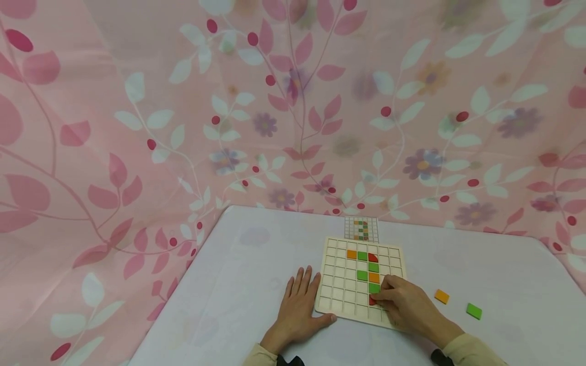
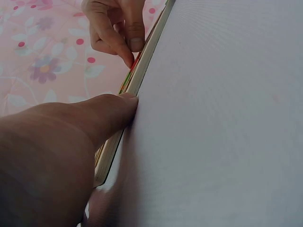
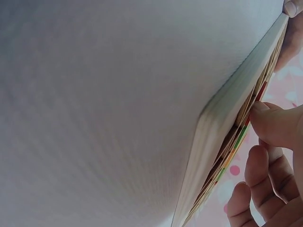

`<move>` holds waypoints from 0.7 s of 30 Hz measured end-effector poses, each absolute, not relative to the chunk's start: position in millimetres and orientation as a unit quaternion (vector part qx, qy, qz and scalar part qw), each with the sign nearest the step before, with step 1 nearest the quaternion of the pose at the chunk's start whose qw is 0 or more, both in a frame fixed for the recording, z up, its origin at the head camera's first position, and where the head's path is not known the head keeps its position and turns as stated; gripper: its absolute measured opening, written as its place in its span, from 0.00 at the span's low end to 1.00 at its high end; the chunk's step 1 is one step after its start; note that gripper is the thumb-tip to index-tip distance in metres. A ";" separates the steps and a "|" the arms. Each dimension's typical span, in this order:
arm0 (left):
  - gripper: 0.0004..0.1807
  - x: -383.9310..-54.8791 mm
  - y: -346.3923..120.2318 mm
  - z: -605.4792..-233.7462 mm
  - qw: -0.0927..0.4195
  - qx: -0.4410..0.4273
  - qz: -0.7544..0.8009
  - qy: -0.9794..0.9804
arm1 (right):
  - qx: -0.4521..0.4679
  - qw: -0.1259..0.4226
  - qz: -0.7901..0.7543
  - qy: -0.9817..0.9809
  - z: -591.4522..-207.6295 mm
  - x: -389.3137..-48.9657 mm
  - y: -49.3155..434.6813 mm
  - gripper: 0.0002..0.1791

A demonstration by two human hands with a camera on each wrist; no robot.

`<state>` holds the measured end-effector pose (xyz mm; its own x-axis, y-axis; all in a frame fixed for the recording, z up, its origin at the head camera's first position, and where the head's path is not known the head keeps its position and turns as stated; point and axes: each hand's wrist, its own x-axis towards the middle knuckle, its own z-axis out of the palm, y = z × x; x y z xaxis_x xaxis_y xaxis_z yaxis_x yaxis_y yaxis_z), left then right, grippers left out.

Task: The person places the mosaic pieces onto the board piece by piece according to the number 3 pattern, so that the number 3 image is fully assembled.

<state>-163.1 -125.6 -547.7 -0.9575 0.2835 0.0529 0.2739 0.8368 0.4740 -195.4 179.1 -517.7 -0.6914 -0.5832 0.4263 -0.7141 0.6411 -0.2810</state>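
Observation:
A pale wooden grid board (image 1: 338,294) lies on the table, with green, orange and red tiles set in its squares. My left hand (image 1: 298,307) rests flat at the board's left side, fingers straight, its thumb (image 2: 111,111) against the near edge. Over the lower right of the board, my right hand (image 1: 405,302) pinches a red tile (image 1: 372,300) between thumb and index finger; the fingers partly hide this tile. Directly above it is a green tile (image 1: 374,288), then an orange tile (image 1: 374,277). A red rounded tile (image 1: 373,257) sits near the top.
Right of the board, a loose orange tile (image 1: 441,296) and a loose green tile (image 1: 474,310) lie on the white tablecloth (image 1: 220,284). Behind the board is a small printed pattern card (image 1: 349,230). A pink floral curtain (image 1: 293,127) hangs at the table's back edge.

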 end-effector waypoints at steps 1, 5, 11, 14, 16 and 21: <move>0.57 -163.1 -125.5 -548.0 0.009 0.145 0.247 0.958 | 0.360 0.148 0.215 -0.896 -517.2 -195.3 179.0 0.14; 0.57 -163.3 -125.6 -546.9 0.012 0.144 0.248 0.958 | 0.353 0.148 0.209 -0.900 -516.9 -195.3 178.8 0.12; 0.58 -164.0 -126.0 -543.8 0.025 0.141 0.250 0.957 | 0.348 0.164 0.210 -0.899 -519.5 -195.5 178.1 0.13; 0.57 -163.6 -126.0 -542.9 0.027 0.141 0.250 0.957 | 0.345 0.160 0.219 -0.899 -519.6 -194.6 178.3 0.12; 0.57 -163.2 -125.8 -542.8 0.028 0.141 0.254 0.956 | 0.343 0.151 0.226 -0.899 -519.0 -193.7 178.9 0.12; 0.58 -163.2 -125.4 -543.7 0.033 0.138 0.257 0.956 | 0.325 0.130 0.247 -0.904 -515.6 -192.1 182.9 0.11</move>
<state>-163.2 -125.4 -543.7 -0.9595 0.2816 0.0086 0.2480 0.8297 0.5000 -192.1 182.9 -515.6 -0.7552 -0.5234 0.3945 -0.6513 0.6673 -0.3615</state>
